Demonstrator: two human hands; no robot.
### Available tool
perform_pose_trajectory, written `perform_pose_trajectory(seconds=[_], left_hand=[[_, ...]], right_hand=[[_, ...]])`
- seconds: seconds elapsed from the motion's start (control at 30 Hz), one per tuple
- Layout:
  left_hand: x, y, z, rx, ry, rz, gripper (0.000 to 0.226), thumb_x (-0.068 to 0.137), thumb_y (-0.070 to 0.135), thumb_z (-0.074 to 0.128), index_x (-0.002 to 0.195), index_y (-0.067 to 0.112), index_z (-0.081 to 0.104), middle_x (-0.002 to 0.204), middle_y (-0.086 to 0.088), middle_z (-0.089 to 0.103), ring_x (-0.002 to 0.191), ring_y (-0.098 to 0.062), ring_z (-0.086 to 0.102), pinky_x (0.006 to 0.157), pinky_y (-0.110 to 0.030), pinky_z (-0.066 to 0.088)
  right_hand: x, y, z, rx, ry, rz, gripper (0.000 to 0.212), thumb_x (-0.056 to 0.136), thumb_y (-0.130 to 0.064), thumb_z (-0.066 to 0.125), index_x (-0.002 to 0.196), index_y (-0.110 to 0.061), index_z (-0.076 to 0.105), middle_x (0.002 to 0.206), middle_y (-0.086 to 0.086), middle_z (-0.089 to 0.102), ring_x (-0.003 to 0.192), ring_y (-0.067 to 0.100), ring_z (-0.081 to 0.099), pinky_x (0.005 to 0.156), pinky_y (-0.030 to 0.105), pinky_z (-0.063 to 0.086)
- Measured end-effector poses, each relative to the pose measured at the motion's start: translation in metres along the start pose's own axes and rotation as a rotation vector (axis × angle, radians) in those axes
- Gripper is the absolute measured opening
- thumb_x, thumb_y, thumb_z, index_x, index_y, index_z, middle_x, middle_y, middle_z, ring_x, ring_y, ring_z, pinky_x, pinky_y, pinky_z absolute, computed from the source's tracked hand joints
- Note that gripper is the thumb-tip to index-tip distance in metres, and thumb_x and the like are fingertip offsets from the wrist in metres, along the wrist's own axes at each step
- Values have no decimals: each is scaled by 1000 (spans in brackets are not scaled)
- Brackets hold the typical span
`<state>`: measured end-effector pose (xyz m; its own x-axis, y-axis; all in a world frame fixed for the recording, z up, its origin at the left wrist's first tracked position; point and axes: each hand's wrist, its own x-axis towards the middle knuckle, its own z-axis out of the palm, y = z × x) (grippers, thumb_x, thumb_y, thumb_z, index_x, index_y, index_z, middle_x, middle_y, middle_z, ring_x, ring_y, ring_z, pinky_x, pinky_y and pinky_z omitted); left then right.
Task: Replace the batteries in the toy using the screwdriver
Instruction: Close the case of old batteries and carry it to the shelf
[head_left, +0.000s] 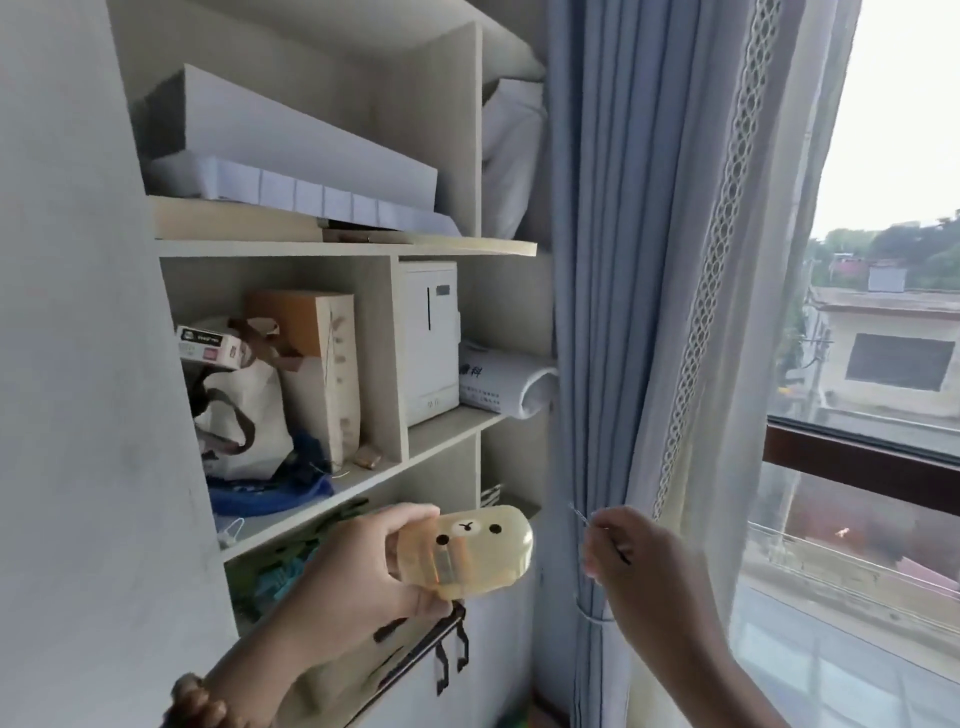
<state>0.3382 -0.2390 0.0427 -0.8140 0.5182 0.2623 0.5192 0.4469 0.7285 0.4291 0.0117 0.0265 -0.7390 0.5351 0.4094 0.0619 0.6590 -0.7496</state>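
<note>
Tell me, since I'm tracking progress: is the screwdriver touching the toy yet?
Apart. The head view shows blue curtain between the screwdriver tip in the right hand and the toy in the left hand.

White wall on the left, pale open shelves crowded with boxes, a bag and papers, blue pleated curtain beside them, large window on the right, grey daylight, rooftops and trees outside
</note>
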Motion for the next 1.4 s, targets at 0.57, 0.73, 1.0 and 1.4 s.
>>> perform_pose_trajectory(seconds=[0.57,0.73,1.0,1.4], left_hand=[[209,-98,11,91,302,-299,88,46,38,96,124,43,56,107,27,67,95,10,63,86,-20,53],[252,-99,21,167,362,-381,84,49,36,95,121,46,54,105,28,63,91,16,57,69,-5,46],[285,-93,59,285,476,-538,84,47,46,91,123,47,55,110,30,62,98,8,59,86,-22,54],[355,-93,75,440,479,-721,53,66,25,85,106,42,55,104,25,55,94,3,55,79,-16,43]], right_hand=[[264,35,189,92,-309,-199,14,84,-21,68,72,-28,70,65,-12,71,64,2,66,61,23,54],[317,38,226,131,-377,-263,10,82,-23,72,75,-30,73,80,-11,68,73,4,65,73,27,54],[376,55,279,130,-501,-423,10,83,-19,68,75,-25,68,72,-11,64,64,0,56,57,8,35],[417,74,316,27,-492,-578,5,79,-12,71,76,-14,67,77,3,70,72,22,65,65,31,51]])
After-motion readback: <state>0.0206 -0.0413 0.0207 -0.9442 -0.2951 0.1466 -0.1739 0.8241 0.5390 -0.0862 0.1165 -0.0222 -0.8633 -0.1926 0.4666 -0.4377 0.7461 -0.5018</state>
